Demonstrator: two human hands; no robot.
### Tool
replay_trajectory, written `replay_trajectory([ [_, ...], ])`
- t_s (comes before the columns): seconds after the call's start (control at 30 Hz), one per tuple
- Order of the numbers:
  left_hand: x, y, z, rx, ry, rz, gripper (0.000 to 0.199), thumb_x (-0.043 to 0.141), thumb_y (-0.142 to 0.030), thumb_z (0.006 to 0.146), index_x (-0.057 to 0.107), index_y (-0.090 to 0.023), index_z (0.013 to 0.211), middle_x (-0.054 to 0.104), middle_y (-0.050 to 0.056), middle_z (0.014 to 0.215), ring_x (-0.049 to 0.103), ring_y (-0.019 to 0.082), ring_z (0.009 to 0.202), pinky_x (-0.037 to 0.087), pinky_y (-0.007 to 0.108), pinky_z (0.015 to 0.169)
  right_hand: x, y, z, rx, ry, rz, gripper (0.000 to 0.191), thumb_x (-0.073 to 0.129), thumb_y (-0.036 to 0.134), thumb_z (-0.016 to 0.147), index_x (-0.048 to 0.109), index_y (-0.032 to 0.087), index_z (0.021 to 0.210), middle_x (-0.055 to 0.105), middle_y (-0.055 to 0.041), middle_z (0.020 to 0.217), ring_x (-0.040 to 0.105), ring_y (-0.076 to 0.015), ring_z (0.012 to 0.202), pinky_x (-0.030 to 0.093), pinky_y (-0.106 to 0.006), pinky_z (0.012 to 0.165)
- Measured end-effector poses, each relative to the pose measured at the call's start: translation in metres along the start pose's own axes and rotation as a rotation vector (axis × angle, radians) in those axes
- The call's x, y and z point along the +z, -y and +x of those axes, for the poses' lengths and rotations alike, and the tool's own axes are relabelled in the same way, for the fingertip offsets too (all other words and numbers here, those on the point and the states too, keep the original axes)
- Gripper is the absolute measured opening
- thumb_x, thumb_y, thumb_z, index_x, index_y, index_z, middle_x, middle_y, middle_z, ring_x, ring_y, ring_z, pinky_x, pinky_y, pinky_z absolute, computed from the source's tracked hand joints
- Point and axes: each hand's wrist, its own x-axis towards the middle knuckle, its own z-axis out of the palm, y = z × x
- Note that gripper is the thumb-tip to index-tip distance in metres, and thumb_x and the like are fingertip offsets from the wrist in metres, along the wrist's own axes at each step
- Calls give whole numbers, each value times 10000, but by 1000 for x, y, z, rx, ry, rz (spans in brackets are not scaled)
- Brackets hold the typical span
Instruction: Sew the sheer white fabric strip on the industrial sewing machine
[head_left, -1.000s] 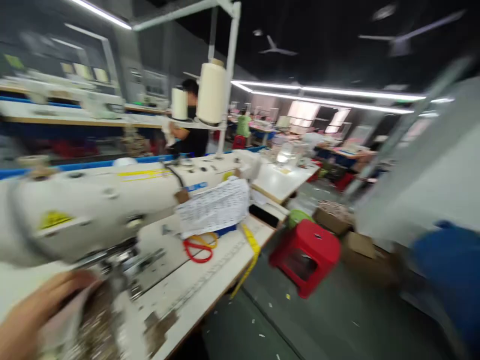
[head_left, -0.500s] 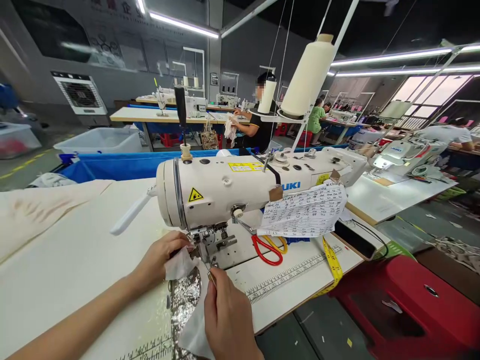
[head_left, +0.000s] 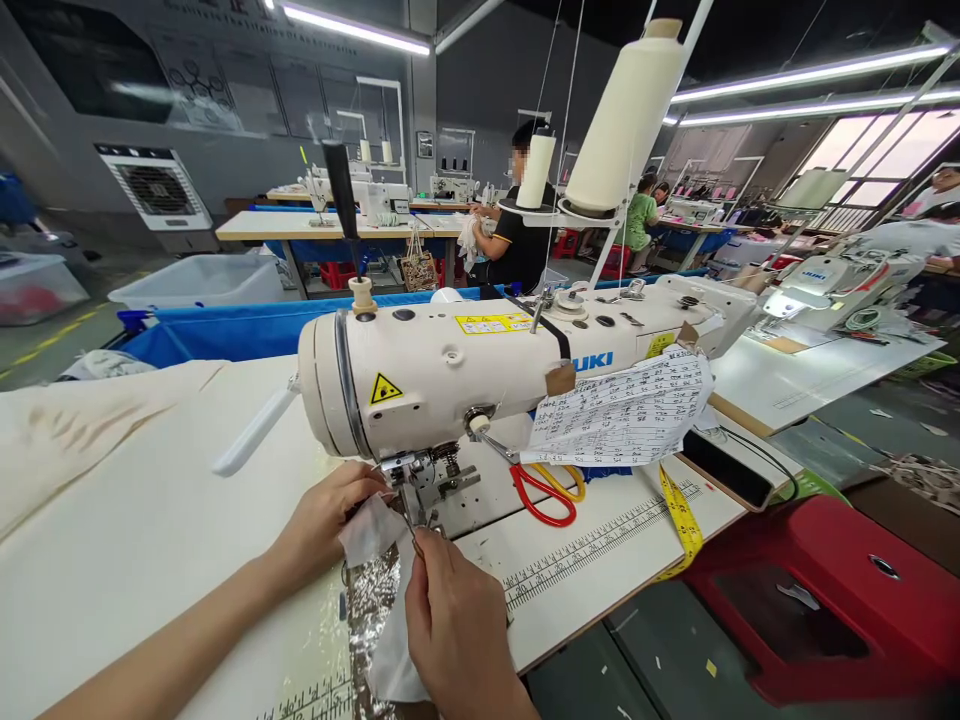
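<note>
Under the head of a white sewing machine (head_left: pixel 420 370), my left hand (head_left: pixel 330 520) pinches the upper edge of a thin white cloth (head_left: pixel 373 530) beside the presser foot. My right hand (head_left: pixel 459 615) is closed around a thin metal tool (head_left: pixel 409 528), its tip pointing at the cloth near the needle; its exact kind is hard to make out. The cloth hangs down between both hands, over a shiny clear-taped strip (head_left: pixel 370 595) on the table. The needle point is hidden by the fingers and the machine parts.
Red- and yellow-handled scissors (head_left: pixel 546 495) lie right of the needle area. A handwritten paper (head_left: pixel 622 410) hangs on the machine. A yellow tape measure (head_left: pixel 681 520) drapes over the table edge, near a phone (head_left: pixel 724 467). A red stool (head_left: pixel 862 600) stands at right; pale fabric (head_left: pixel 90 430) lies left.
The camera view has shifted slightly, so the machine's right end and stool sit farther right. Both hands keep nearly the same place at the needle, still holding the cloth and the metal tool.
</note>
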Motion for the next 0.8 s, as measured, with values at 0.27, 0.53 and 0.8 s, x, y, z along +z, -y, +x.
replay_trajectory([
  [0.27,-1,-2,0,-7,1,14,144,508,-138,961,622,-226,969,665,6,919,639,123,825,503,194,706,5,0,-3,23,39,-4,299,347,130,926,567,215,1109,688,-18,804,658,-184,615,345,-285,511],
  [0.53,0,-3,-1,-37,-8,32,162,476,-140,974,614,-225,966,670,5,912,635,125,811,501,203,696,10,-1,-5,23,5,22,309,318,146,950,553,216,1139,690,-22,821,658,-184,635,360,-283,523],
  [0.8,0,-4,1,-79,6,22,192,446,-198,989,627,-209,927,681,29,896,644,149,808,514,241,695,15,-1,-6,18,20,-23,314,361,113,930,546,215,1163,684,-29,851,672,-178,677,414,-264,542],
])
